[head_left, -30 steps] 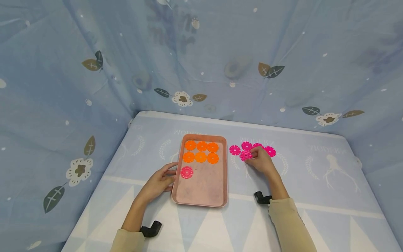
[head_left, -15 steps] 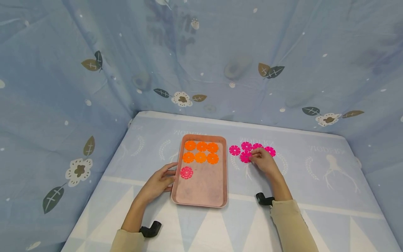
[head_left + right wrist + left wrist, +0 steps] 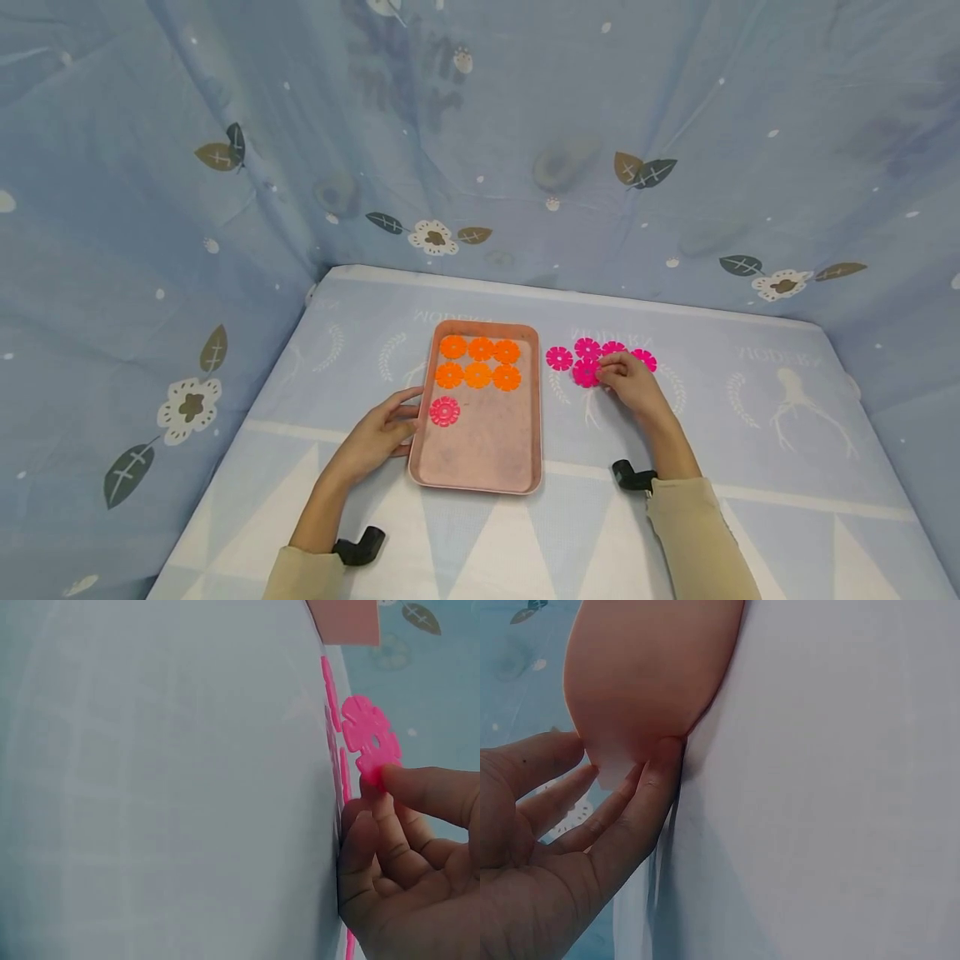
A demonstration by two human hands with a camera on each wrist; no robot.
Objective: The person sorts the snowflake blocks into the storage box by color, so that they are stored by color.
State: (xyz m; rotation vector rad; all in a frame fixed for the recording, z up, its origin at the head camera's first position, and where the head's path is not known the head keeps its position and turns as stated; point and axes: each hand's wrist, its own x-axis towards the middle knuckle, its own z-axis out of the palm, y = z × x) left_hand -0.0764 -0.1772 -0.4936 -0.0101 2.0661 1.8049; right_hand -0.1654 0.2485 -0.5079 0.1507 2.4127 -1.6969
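So the right hand (image 3: 628, 383) has one pink flower disc (image 3: 364, 727) pinched at its edge, thumb against finger, right of the tray (image 3: 480, 450) and right by the other pink discs (image 3: 559, 358), while the left hand (image 3: 375, 433), fingers loosely spread, touches the tray's left side. Gripped that close to the edge, the disc could swivel and slip imo, and a hard left-hand shove might skid the tray. From here the right hand blocks part of the bunch, so can't tell exactly how many lie there.
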